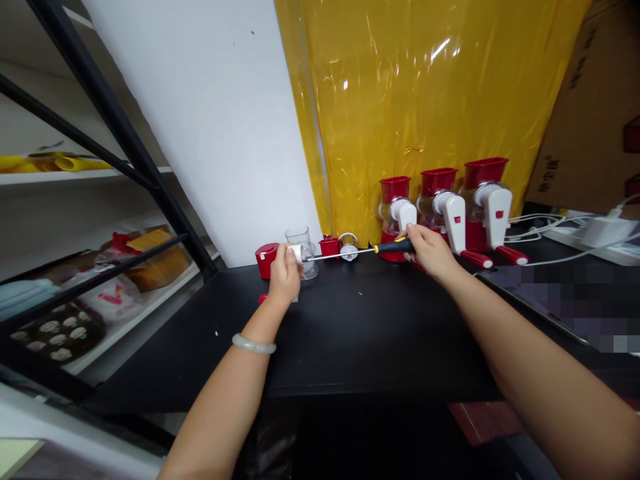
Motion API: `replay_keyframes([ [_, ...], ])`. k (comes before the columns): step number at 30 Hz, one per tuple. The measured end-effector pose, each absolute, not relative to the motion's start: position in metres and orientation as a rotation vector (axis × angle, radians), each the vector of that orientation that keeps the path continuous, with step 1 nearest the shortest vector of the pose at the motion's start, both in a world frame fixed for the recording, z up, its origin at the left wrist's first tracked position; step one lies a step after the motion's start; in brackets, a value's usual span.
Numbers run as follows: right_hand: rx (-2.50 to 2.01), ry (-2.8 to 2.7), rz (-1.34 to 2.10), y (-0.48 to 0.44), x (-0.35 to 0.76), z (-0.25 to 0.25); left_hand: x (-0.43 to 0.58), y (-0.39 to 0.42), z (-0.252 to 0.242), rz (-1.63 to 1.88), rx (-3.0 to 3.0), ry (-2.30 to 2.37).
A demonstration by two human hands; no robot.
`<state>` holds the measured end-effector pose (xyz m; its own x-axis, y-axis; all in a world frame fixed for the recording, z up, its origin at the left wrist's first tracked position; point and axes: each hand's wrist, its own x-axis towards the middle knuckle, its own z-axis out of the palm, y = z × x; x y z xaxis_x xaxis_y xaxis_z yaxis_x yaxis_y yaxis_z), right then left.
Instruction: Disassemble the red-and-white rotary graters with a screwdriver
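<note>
My left hand (285, 275) is closed around a white crank handle (299, 253), mostly hidden by the fingers; a red end shows beside the wrist. My right hand (427, 251) grips the dark blue and yellow handle of a screwdriver (395, 247). Its long metal shaft points left, and the tip reaches the white part in my left hand. Just behind the left hand stand a clear plastic housing (300, 235) and a red round base (267, 259). A small red hopper (329, 247) and a metal-and-white drum (349, 245) sit behind the shaft.
Three red-and-white hand-crank rotary graters (487, 207) stand along the back right of the black table (350, 340). A power strip (595, 233) with white cables and a tablet-like device (540, 303) lie at right. A black-framed shelf (113, 120) rises on the left.
</note>
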<state>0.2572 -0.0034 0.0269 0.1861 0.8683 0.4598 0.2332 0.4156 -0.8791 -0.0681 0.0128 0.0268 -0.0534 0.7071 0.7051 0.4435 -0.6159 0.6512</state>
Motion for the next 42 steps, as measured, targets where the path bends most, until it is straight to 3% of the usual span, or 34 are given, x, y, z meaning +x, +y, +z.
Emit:
replay_keyframes([
  [5,-0.743,-1.198,0.842,-0.007,0.25,0.031,-0.071,0.012,0.028,1.894,1.987,1.137],
  [10,-0.542,-1.168,0.988,-0.012,0.253,0.037,-0.065,0.013,0.026,1.71,1.936,1.23],
  [19,-1.085,-1.319,0.53,-0.011,0.256,0.033,-0.059,0.018,0.022,1.603,1.748,1.275],
  [31,-0.617,-1.152,0.855,-0.014,0.251,0.041,-0.056,0.016,0.022,1.539,1.716,1.285],
  [38,-1.025,-1.22,0.574,-0.008,0.257,0.032,-0.056,0.018,0.021,1.538,1.691,1.271],
  [42,-0.962,-1.193,0.633,-0.006,0.253,0.033,-0.056,0.017,0.022,1.536,1.698,1.286],
])
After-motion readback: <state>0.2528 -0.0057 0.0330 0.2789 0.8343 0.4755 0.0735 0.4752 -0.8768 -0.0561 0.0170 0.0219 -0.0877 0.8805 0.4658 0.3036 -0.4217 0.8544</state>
